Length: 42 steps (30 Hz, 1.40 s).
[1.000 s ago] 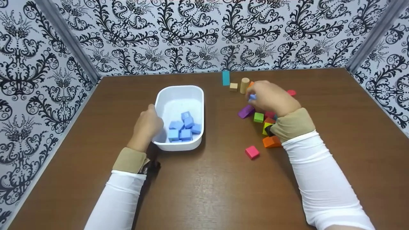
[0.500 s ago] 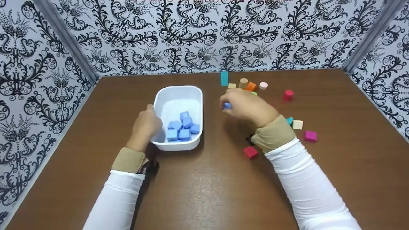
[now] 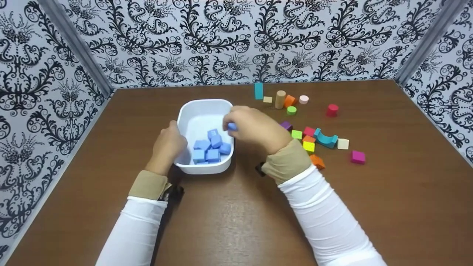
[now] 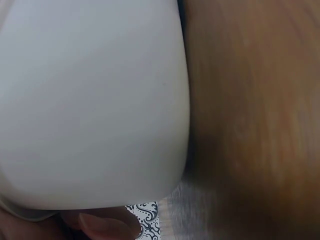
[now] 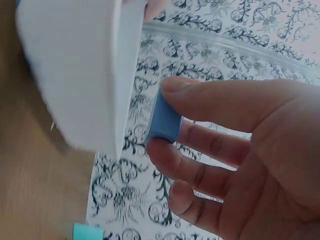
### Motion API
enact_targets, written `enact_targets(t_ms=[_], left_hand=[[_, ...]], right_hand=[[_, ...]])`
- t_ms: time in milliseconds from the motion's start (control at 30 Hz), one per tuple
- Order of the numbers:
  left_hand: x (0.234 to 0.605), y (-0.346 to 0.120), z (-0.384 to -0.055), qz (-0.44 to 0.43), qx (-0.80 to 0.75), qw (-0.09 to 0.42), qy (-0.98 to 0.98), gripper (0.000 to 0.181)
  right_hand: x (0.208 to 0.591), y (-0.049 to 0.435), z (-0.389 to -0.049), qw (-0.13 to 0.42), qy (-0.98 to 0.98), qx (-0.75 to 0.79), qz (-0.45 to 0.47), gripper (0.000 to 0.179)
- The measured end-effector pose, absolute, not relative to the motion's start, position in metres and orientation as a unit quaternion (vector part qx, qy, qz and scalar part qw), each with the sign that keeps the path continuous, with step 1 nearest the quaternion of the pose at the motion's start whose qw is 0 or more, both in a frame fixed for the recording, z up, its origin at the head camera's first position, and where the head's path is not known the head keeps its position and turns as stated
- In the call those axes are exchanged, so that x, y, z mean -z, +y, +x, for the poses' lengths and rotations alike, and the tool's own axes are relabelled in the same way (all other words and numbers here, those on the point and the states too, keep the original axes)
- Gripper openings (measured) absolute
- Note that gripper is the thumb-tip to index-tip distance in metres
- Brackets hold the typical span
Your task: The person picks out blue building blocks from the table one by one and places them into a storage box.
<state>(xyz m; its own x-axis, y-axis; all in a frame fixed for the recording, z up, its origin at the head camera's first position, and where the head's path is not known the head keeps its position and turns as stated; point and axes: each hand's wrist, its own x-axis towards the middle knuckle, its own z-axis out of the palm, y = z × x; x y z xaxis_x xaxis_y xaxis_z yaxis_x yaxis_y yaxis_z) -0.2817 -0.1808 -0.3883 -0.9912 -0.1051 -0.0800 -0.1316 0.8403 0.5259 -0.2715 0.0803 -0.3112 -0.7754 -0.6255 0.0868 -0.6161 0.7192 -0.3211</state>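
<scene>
A white plastic tub (image 3: pixel 204 169) stands on the table, with several light blue blocks (image 3: pixel 213 155) heaped toward its near end. My left hand (image 3: pixel 169 146) grips the tub's left rim; in the left wrist view the tub's white side (image 4: pixel 95 105) fills much of the picture, with fingertips (image 4: pixel 107 226) at its edge. Over the tub's right rim is my right hand (image 3: pixel 257 129), pinching one blue block (image 5: pixel 166 117) between thumb and fingers. In the right wrist view this block is held apart from the tub wall (image 5: pixel 75 75).
Right of the tub lie several loose blocks, among them a yellow block (image 3: pixel 309 147), a turquoise arch (image 3: pixel 326 139), a magenta block (image 3: pixel 358 157) and a red cylinder (image 3: pixel 332 110). Farther back stand a wooden cylinder (image 3: pixel 280 99) and a turquoise plank (image 3: pixel 258 91). Patterned walls (image 3: pixel 236 40) border the table.
My right hand has carried the blue block leftward from among the loose blocks to the tub's right rim. The left hand and the tub have stayed in place.
</scene>
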Motion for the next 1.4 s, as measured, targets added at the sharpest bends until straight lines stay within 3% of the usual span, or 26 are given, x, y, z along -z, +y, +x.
enact_targets(t_ms=[467,800,1400], left_hand=[[0.386,-0.18,-0.282,-0.074,-0.28,0.024,0.957,0.056],[0.388,-0.182,-0.283,-0.06,-0.273,0.01,0.96,0.055],[0.389,-0.181,-0.283,-0.064,-0.272,0.011,0.96,0.056]], right_hand=[[0.328,0.026,-0.276,0.005,0.919,0.183,-0.349,0.024],[0.348,0.015,-0.279,-0.03,0.893,0.208,-0.397,0.023],[0.367,0.005,-0.28,-0.031,0.891,0.199,-0.406,0.025]])
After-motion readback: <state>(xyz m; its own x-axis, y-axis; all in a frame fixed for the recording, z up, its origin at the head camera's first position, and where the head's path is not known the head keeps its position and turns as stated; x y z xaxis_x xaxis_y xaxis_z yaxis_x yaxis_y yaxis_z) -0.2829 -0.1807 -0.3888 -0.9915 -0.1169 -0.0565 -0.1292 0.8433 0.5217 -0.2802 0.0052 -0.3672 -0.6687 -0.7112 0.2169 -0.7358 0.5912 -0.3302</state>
